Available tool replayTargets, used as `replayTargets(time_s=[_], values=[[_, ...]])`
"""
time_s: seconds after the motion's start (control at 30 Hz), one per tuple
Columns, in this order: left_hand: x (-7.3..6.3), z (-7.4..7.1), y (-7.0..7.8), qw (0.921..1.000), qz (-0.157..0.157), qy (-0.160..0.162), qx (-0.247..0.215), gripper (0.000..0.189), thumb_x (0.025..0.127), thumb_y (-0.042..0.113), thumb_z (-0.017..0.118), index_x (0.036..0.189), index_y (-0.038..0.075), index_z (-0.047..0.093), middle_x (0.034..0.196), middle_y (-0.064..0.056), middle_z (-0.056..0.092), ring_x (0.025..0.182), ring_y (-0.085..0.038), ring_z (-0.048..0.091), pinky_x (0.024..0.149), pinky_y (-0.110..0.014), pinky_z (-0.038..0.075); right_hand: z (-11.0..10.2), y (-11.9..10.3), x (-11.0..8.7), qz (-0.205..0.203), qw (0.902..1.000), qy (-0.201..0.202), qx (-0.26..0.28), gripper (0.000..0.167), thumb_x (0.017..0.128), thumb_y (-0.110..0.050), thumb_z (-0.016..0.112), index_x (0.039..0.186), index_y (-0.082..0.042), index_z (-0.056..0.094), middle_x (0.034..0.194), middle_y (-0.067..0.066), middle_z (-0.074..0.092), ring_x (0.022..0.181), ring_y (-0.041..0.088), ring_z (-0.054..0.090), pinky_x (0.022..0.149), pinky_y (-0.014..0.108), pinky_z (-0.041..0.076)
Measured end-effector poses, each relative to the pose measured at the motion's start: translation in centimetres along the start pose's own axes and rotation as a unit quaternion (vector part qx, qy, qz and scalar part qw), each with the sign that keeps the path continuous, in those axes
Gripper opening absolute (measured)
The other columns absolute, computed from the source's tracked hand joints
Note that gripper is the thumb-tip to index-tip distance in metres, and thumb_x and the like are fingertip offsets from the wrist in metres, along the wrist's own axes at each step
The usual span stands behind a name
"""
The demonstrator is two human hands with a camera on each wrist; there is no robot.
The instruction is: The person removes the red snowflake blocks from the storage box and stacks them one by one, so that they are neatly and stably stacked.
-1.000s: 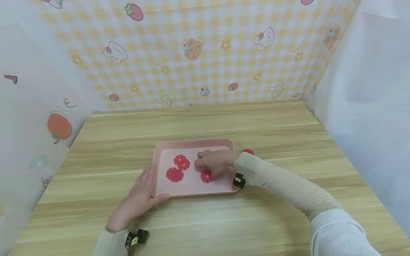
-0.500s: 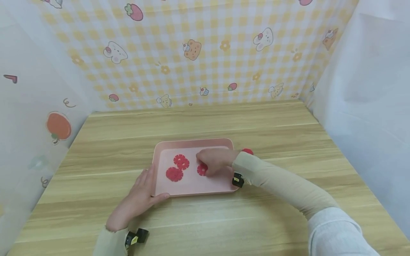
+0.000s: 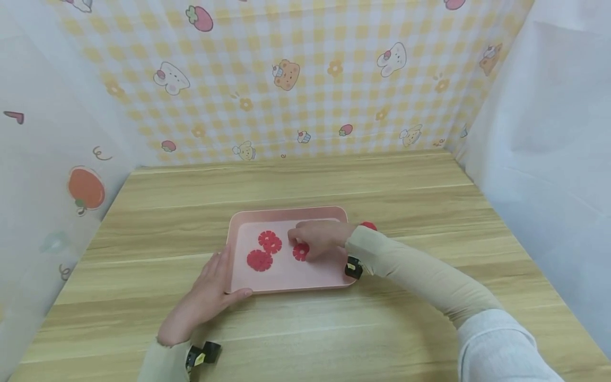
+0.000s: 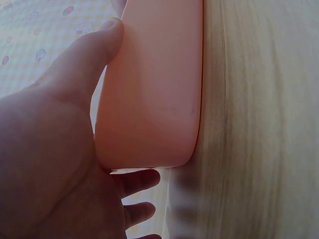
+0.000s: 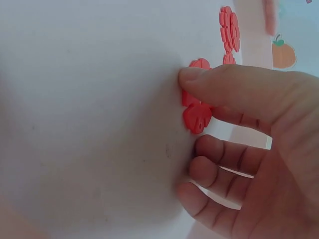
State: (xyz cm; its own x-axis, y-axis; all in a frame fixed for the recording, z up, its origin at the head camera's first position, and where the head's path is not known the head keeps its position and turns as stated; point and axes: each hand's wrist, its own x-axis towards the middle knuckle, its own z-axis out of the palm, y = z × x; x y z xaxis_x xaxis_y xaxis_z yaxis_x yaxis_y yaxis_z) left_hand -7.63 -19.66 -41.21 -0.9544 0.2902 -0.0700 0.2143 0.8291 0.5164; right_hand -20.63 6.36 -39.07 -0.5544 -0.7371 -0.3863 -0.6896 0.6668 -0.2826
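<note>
A shallow pink tray (image 3: 286, 280) sits on the wooden table. My right hand (image 3: 324, 239) is inside it, pinching a red notched plastic disc (image 5: 198, 119) between thumb and index finger, low over the tray floor. The other fingers of that hand are bent and hold nothing. To the left in the tray lie two overlapping clusters of similar red discs, a nearer cluster (image 3: 260, 260) and a farther cluster (image 3: 270, 242). At the near left corner my left hand (image 3: 205, 297) rests against the tray, its thumb along the near rim and its fingers extended along the left side.
Behind my right wrist, beyond the tray's right edge, a red round object (image 3: 368, 226) shows partly. The wooden table (image 3: 296, 185) stretches around the tray. A checked cartoon cloth (image 3: 310, 95) hangs at the back, with white sheets at both sides.
My right hand and its red disc have shifted a little left and away inside the tray. The left hand, the tray and the other discs stay where they were.
</note>
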Motion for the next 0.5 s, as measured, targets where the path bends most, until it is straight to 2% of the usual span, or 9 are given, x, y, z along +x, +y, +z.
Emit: replayTargets(time_s=[0.3, 0.5], values=[[-0.2, -0.06, 0.26, 0.9999, -0.012, -0.007, -0.007, 0.111, 0.081, 0.053, 0.068, 0.15, -0.007, 0.004, 0.153, -0.032, 0.014, 0.138, -0.054, 0.012, 0.111, -0.066, 0.016, -0.17, -0.41, -0.16, 0.001, 0.9992, 0.014, -0.038, 0.029, 0.08, -0.026, 0.075, 0.102, -0.02, 0.057, 0.092, -0.006, 0.053, 0.083, 0.01, 0.053, 0.073, 0.021, 0.047], [-0.2, -0.11, 0.34, 0.9999, -0.01, -0.003, -0.005, 0.111, 0.081, 0.052, 0.069, 0.149, -0.007, 0.004, 0.153, -0.032, 0.015, 0.138, -0.054, 0.012, 0.11, -0.066, 0.016, -0.11, -0.32, -0.22, 0.003, 0.9999, 0.0, -0.016, 0.036, 0.077, -0.026, 0.079, 0.105, -0.021, 0.056, 0.094, -0.007, 0.053, 0.085, 0.01, 0.053, 0.074, 0.021, 0.048]])
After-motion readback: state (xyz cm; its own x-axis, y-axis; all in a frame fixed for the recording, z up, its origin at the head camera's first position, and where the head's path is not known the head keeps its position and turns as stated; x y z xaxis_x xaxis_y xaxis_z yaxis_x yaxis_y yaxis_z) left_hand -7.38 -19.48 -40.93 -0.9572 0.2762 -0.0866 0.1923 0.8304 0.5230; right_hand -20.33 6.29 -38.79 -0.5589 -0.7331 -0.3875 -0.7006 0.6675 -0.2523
